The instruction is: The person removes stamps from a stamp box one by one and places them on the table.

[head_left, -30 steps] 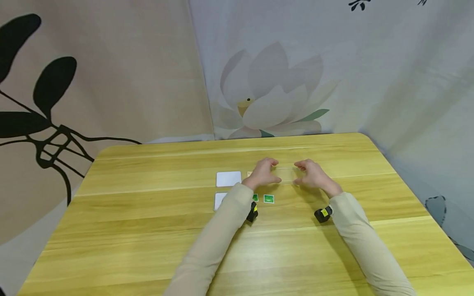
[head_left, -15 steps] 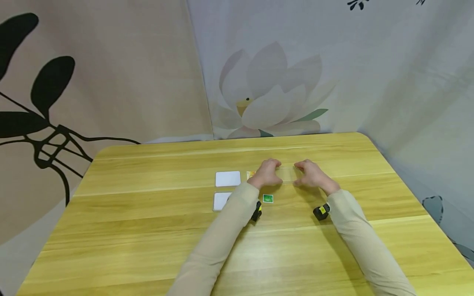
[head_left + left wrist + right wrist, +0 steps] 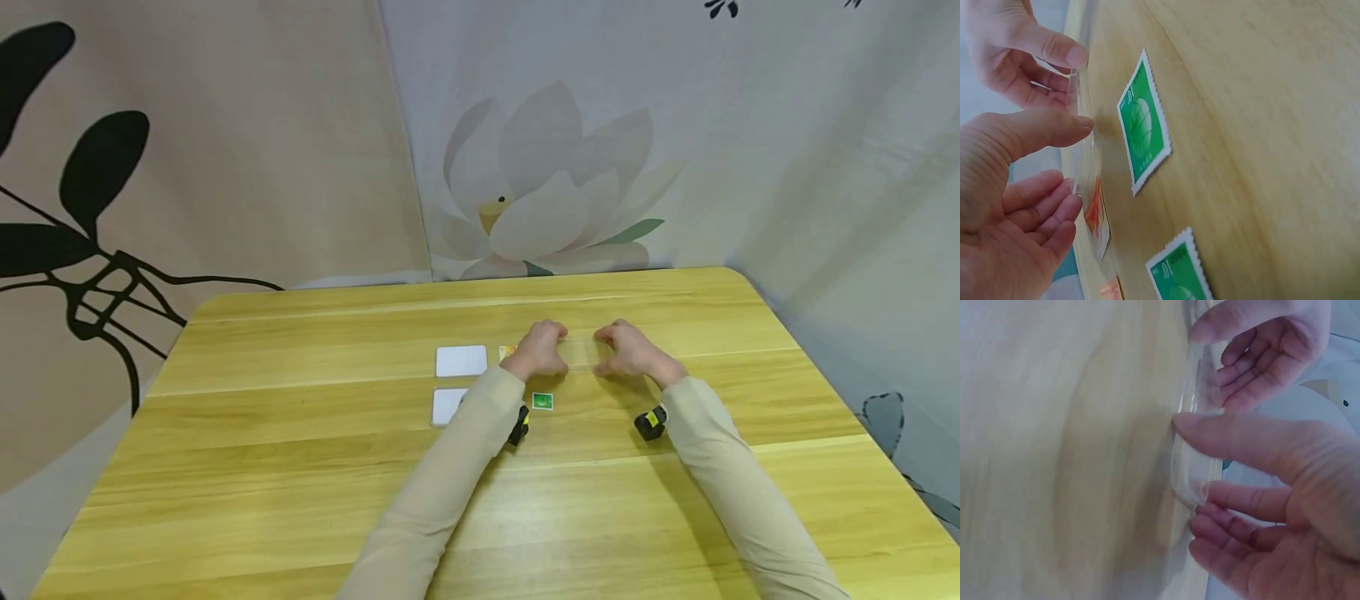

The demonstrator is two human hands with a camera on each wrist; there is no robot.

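A shallow clear plastic box (image 3: 581, 354) with rounded corners lies between my hands on the wooden table. My left hand (image 3: 542, 350) holds its left end, thumb on the near edge and fingers toward the far edge. My right hand (image 3: 632, 350) grips the right end the same way; the clear corner (image 3: 1188, 481) shows between its thumb and fingers. A green stamp (image 3: 542, 402) with a white perforated border lies nearer me. The left wrist view shows a second green stamp (image 3: 1182, 275), an orange stamp (image 3: 1097, 215) and part of another orange piece (image 3: 1111, 289).
Two white rectangular flat pieces lie left of my left hand, one farther back (image 3: 461, 362) and one nearer (image 3: 447, 407), partly covered by my sleeve. The wooden table (image 3: 300, 467) ends at a floral curtain (image 3: 555, 183) behind.
My left hand and forearm have shifted slightly right, and the sleeve now covers the second green stamp in the head view. Over the last half second both hands stay almost still.
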